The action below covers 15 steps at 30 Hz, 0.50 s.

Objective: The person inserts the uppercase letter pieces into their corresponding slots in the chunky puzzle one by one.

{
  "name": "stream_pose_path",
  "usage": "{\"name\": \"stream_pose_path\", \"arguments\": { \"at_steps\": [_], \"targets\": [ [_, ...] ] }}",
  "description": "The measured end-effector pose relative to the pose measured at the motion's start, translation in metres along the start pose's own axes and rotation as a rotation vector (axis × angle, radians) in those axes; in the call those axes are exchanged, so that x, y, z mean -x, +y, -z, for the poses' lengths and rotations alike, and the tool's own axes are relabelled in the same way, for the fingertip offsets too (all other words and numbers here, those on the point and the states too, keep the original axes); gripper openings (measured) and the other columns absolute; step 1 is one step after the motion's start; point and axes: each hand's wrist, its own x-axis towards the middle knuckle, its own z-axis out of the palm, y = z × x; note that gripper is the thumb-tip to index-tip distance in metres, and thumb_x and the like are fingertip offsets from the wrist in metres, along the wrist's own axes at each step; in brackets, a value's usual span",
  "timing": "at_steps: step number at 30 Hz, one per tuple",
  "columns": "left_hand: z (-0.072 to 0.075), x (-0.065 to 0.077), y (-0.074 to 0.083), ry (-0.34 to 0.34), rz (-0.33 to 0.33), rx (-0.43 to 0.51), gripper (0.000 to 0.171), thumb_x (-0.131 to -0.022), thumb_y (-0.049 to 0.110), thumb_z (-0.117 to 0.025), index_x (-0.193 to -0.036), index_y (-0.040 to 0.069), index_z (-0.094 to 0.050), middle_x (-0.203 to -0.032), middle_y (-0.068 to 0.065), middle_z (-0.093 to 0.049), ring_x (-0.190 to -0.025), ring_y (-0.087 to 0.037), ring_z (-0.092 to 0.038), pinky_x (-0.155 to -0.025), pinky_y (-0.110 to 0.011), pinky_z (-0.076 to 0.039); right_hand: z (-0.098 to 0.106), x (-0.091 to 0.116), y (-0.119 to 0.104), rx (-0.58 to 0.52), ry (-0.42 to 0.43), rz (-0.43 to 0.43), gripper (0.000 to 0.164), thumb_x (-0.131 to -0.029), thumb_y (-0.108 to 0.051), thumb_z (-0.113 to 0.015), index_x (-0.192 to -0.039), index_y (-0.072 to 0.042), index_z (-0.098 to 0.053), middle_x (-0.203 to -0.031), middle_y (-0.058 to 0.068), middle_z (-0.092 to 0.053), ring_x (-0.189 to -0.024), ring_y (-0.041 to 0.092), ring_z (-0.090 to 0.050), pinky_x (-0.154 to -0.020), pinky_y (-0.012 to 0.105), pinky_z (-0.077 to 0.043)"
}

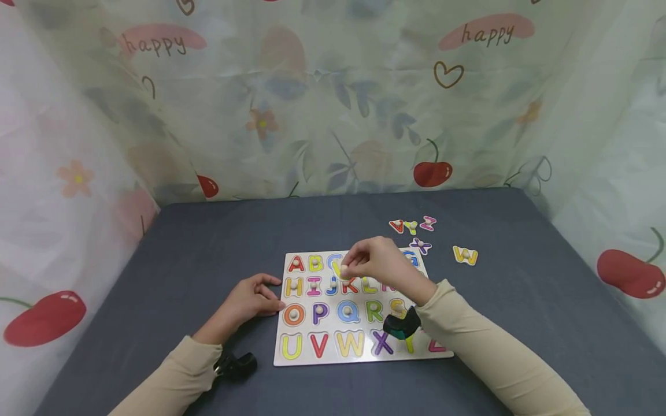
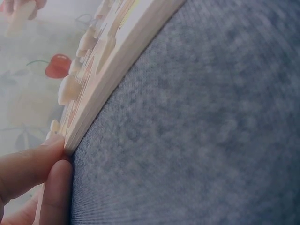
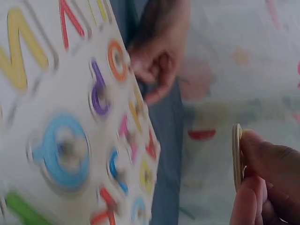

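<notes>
My right hand (image 1: 377, 260) pinches a yellow letter piece (image 1: 338, 269) by its knob, above the upper rows of a wooden alphabet puzzle board (image 1: 359, 356). In the right wrist view this piece (image 3: 236, 154) is edge-on, thumb and fingers on its knob side, its letter hidden. Relaxed fingers of my left hand (image 1: 252, 299) touch the board's left edge; the left wrist view has a thumb (image 2: 33, 164) right at that edge. Knobbed letters fill much of the upper rows. The U recess (image 1: 292, 348), V recess (image 1: 319, 345) and W recess (image 1: 350, 344) along the bottom hold no knobbed pieces.
Beyond the board's far right corner lie loose pieces: a red V (image 1: 397, 226), a yellow Y (image 1: 411, 227), a pink Z (image 1: 428, 223) and a purple X (image 1: 420, 246). A yellow W (image 1: 465, 255) lies farther right. Patterned curtains (image 1: 333, 104) surround the dark table (image 1: 224, 237).
</notes>
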Motion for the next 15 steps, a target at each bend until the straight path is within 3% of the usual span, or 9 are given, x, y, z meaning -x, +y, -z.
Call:
{"name": "stream_pose_path", "arguments": {
  "at_steps": [7,15],
  "targets": [
    [0.000,-0.002,0.000,-0.003,0.000,0.006,0.055,-0.066,0.006,-0.082,-0.114,0.003,-0.055,-0.076,-0.011,-0.060,-0.064,-0.017,-0.061,-0.061,-0.031,-0.054,-0.045,0.007,-0.019,-0.033,-0.123,0.094,0.014,-0.069,-0.021,-0.081,-0.073,-0.019,-0.068,-0.064,-0.009,-0.063,-0.061,0.006,-0.060,-0.059,0.023,-0.048],
    [0.000,-0.001,0.001,-0.012,-0.012,0.018,0.054,-0.067,0.003,-0.081,-0.115,0.001,-0.054,-0.074,-0.009,-0.060,-0.063,-0.015,-0.060,-0.061,-0.031,-0.054,-0.087,0.013,-0.031,-0.004,-0.214,0.088,0.018,-0.067,-0.022,-0.083,-0.067,-0.020,-0.065,-0.058,-0.011,-0.060,-0.055,0.003,-0.056,-0.052,0.018,-0.044]
  ]
}}
